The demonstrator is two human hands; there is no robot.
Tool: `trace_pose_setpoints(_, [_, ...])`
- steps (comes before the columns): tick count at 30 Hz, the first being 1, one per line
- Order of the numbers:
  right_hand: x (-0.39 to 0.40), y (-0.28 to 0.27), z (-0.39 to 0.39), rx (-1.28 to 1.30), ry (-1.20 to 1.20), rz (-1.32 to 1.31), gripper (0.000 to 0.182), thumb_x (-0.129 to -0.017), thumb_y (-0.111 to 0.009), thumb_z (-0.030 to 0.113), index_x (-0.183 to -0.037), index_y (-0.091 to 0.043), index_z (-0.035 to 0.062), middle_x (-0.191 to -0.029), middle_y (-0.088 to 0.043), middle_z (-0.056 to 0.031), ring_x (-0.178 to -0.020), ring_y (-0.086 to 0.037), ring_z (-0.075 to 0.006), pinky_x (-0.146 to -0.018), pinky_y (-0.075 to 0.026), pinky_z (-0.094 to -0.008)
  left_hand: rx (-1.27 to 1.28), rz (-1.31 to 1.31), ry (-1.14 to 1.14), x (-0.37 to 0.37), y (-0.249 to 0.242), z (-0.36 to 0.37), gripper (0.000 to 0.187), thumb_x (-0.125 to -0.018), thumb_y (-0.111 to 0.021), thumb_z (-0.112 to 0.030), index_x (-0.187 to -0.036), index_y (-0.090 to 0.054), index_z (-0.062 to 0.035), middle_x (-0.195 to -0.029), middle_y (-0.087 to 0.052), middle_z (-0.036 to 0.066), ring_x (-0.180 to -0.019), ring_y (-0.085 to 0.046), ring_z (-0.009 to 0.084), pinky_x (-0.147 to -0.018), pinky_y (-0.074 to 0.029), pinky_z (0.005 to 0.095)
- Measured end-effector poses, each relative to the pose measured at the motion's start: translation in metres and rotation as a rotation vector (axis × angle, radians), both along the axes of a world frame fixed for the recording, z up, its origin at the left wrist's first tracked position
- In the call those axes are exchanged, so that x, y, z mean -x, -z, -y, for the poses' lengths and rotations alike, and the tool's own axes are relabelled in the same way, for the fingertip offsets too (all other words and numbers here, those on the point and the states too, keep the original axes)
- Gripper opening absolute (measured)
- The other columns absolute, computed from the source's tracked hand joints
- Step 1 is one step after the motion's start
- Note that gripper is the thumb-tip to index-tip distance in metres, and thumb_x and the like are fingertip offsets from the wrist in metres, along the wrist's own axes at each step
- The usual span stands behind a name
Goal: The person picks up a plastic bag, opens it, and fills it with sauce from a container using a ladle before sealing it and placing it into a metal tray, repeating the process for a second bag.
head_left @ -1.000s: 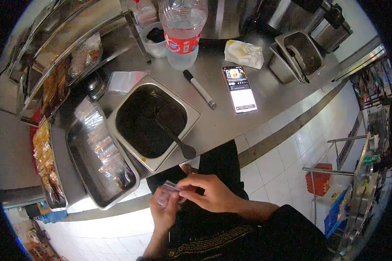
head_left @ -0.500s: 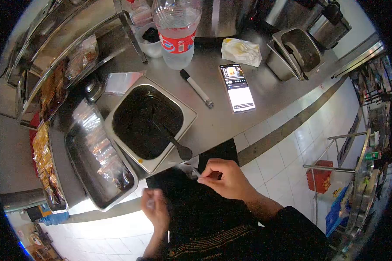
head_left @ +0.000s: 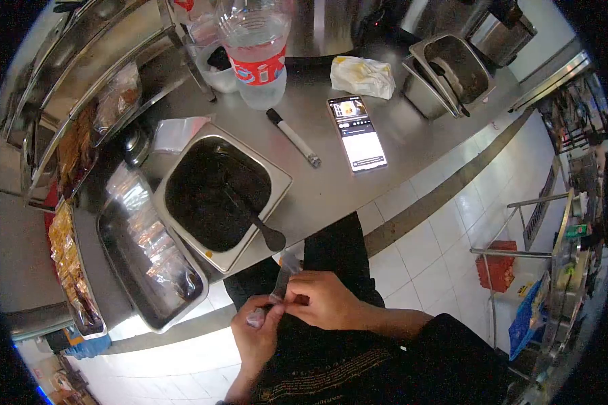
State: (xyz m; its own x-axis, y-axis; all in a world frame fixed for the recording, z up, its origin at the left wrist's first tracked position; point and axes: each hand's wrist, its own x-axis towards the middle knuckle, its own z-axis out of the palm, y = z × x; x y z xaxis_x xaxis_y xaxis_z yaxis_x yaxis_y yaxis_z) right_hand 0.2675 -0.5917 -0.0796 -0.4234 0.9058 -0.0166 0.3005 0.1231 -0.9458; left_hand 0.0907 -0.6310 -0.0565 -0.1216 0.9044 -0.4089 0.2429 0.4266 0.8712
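A small clear plastic bag (head_left: 289,264) is pinched between my two hands, in front of the dark apron. My right hand (head_left: 321,299) grips its side with thumb and fingers closed. Touching it, my left hand (head_left: 255,332) is closed on the bag's lower end, with some crumpled clear plastic (head_left: 255,318) showing between its fingers. Just beyond them stands a steel pan (head_left: 287,181) of dark contents, a black spoon (head_left: 271,236) leaning over its near edge. To its left, a tray (head_left: 157,322) holds several filled small bags (head_left: 152,233).
On the steel counter (head_left: 331,196) lie a marker (head_left: 294,138), a lit phone (head_left: 358,135), a crumpled cloth (head_left: 363,77) and flat bags (head_left: 175,133). A large bottle (head_left: 257,61) stands behind. Nested steel containers (head_left: 452,74) are at the back right. Another tray (head_left: 81,290) sits far left.
My left hand has moved up and right to meet my right hand, which has shifted down and left. The clear bag is now held between both. The view has shifted slightly.
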Motion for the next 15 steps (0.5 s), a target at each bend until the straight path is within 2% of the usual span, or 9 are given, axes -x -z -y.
trace_pose_setpoints(2, [0.002, -0.009, -0.004, 0.025, -0.051, -0.013, 0.021, -0.081, -0.077, 0.017, -0.081, -0.061, 0.0036, -0.078, -0.065, -0.0118, -0.074, -0.066, -0.0307, -0.066, -0.050, -0.0407, 0.046, -0.006, -0.022, 0.003, -0.001, -0.001, 0.009, -0.092, -0.068, -0.008, -0.093, -0.069, 0.0016, -0.082, -0.066, 0.002, -0.073, -0.053, 0.0059, -0.064, -0.044, 0.0222])
trace_pose_setpoints(4, [0.004, -0.005, -0.005, 0.026, -0.067, -0.083, 0.019, -0.083, -0.077, 0.015, -0.083, -0.063, 0.0024, -0.078, -0.064, -0.0101, -0.073, -0.065, -0.0262, -0.064, -0.050, -0.0366, 0.082, 0.032, -0.034, 0.006, -0.004, -0.004, 0.010, -0.094, -0.066, -0.008, -0.094, -0.067, 0.0021, -0.081, -0.065, 0.002, -0.074, -0.053, 0.0062, -0.064, -0.043, 0.0223])
trace_pose_setpoints(7, [0.006, 0.009, -0.005, 0.038, -0.097, -0.201, 0.017, -0.086, -0.076, 0.014, -0.087, -0.065, 0.0015, -0.081, -0.066, -0.0094, -0.074, -0.066, -0.0216, -0.064, -0.050, -0.0336, -0.164, 0.001, 0.004, 0.005, 0.008, -0.003, 0.011, -0.096, -0.064, -0.009, -0.097, -0.065, 0.0018, -0.078, -0.064, 0.001, -0.073, -0.053, 0.0067, -0.063, -0.043, 0.0224])
trace_pose_setpoints(11, [0.003, 0.023, -0.009, 0.106, -0.175, -0.319, 0.015, -0.089, -0.073, 0.014, -0.094, -0.066, 0.0011, -0.084, -0.068, -0.0072, -0.077, -0.066, -0.0151, -0.066, -0.050, -0.0308, -0.080, 0.118, -0.027, 0.008, 0.020, 0.000, 0.010, -0.097, -0.063, -0.010, -0.097, -0.063, -0.0001, -0.078, -0.063, 0.000, -0.072, -0.053, 0.0067, -0.063, -0.043, 0.0223])
trace_pose_setpoints(14, [0.008, 0.035, -0.004, 0.226, -0.164, -0.584, 0.015, -0.090, -0.073, 0.013, -0.093, -0.066, 0.0001, -0.085, -0.068, -0.0055, -0.079, -0.063, -0.0103, -0.068, -0.049, -0.0280, 0.052, 0.229, -0.082, 0.007, 0.018, -0.001, 0.009, -0.096, -0.063, -0.011, -0.095, -0.063, -0.0024, -0.080, -0.062, 0.000, -0.071, -0.052, 0.0062, -0.063, -0.042, 0.0228])
trace_pose_setpoints(15, [0.006, 0.032, -0.005, 0.266, -0.155, -0.569, 0.014, -0.091, -0.072, 0.013, -0.092, -0.066, -0.0001, -0.084, -0.068, -0.0048, -0.077, -0.063, -0.0098, -0.067, -0.049, -0.0279, 0.086, 0.286, -0.098, 0.010, 0.022, -0.002, 0.008, -0.096, -0.063, -0.010, -0.095, -0.063, -0.0022, -0.080, -0.062, 0.000, -0.071, -0.052, 0.0069, -0.063, -0.042, 0.0234])
